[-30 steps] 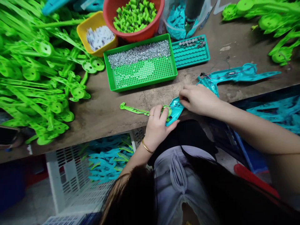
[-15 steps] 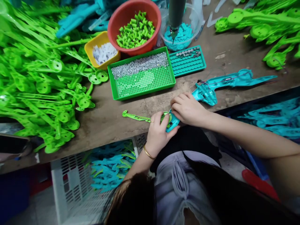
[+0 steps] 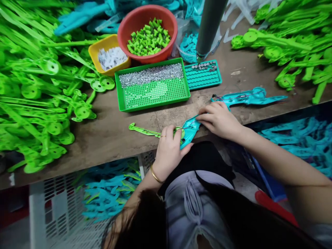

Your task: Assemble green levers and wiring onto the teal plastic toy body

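My left hand [image 3: 169, 143] is closed round a blue plastic shell [image 3: 192, 125] and a slim green plastic arm [image 3: 145, 130] at the table's front edge. The green arm's round end lies over the shell, and its long end points left. A small dark round spot shows in the shell by my fingers. My right hand [image 3: 219, 119] pinches the shell's upper right edge; its fingertips are partly hidden. Beyond that hand a long blue plastic part [image 3: 243, 98] with thin wires lies on the table. Whether it joins the held shell, I cannot tell.
Behind my hands stand a green tray [image 3: 153, 103] of screws, a blue tray [image 3: 202, 81] with small metal discs, a red bowl [image 3: 121, 36] and a yellow box [image 3: 94, 58]. A dark hanging screwdriver [image 3: 210, 29] is overhead. Green parts [image 3: 46, 93] heap at left.
My right hand has slid a little right along the blue shell, so more of the shell shows between my hands. My left hand keeps its hold. The camera view has shifted slightly.
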The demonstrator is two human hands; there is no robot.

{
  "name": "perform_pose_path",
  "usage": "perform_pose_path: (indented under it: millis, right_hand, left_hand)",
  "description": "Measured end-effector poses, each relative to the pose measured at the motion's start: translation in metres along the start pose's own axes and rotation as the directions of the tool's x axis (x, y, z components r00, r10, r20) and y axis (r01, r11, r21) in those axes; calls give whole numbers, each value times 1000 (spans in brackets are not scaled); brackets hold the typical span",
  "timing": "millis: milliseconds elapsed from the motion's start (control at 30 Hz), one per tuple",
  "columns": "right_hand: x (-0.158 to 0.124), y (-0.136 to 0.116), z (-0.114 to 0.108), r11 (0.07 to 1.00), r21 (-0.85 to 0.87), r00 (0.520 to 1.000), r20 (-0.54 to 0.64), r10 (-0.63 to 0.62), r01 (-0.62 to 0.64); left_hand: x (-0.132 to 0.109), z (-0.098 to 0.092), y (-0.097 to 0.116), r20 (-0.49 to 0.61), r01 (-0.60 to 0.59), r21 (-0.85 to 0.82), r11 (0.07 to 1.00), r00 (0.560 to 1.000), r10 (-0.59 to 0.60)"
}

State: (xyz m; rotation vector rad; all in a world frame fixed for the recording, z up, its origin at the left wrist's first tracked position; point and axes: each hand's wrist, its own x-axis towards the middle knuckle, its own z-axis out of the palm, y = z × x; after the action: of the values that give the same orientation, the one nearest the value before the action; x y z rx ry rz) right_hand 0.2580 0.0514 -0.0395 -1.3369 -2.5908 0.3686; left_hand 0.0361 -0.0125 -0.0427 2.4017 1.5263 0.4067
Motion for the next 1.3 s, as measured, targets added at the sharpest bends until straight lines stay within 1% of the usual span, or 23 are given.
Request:
perform_pose_path:
  millis: [133,233,333,433,533,667,767,867,967,1167,1233,1300]
  right_hand:
    - [2,1,0,1000,2,999,37,12,-12]
    - [6,0,-2,1000,-2,997,76,25,-25]
    - [4,5,-6,999,-23,997,78,25,-24]
    - [-3,15,-7,996,-73,999,31,44,-42]
    - [-8,22,-5,992,-110,998,-20,54,-56]
    - [-5,25,-1,995,-55,996,-28,84,-85]
    - [-2,24,0,988,8,988,-12,157,-156]
    - [2,22,0,960,70,962,-1,272,-272]
    - [8,20,0,937,73,940,25,340,-341]
    - [19,10,-2,937,-82,937,59,345,-340]
    - [17,5,-8,941,-100,939,86,333,-324]
    - [15,5,-17,954,-71,946,126,299,-292]
  left_hand:
    - [13,-4,17,-5,-13,10,1000,1000,13]
    - [29,4,31,3,-42,-17,999,999,42]
    - [41,16,38,35,-22,-11,1000,999,23]
    - [46,24,37,40,-9,16,1000,999,9]
    - [44,28,34,20,-13,29,999,1000,13]
    - [43,28,34,9,-30,42,999,1000,30]
    - [44,28,34,14,-31,36,999,999,31]
    - [44,29,33,23,-24,29,999,999,23]
    - [45,30,33,36,-27,44,999,999,25]
    - [44,27,33,53,-30,87,996,998,26]
    - [43,26,34,40,-23,124,992,999,19]
    - [44,26,36,25,-20,150,988,1000,16]
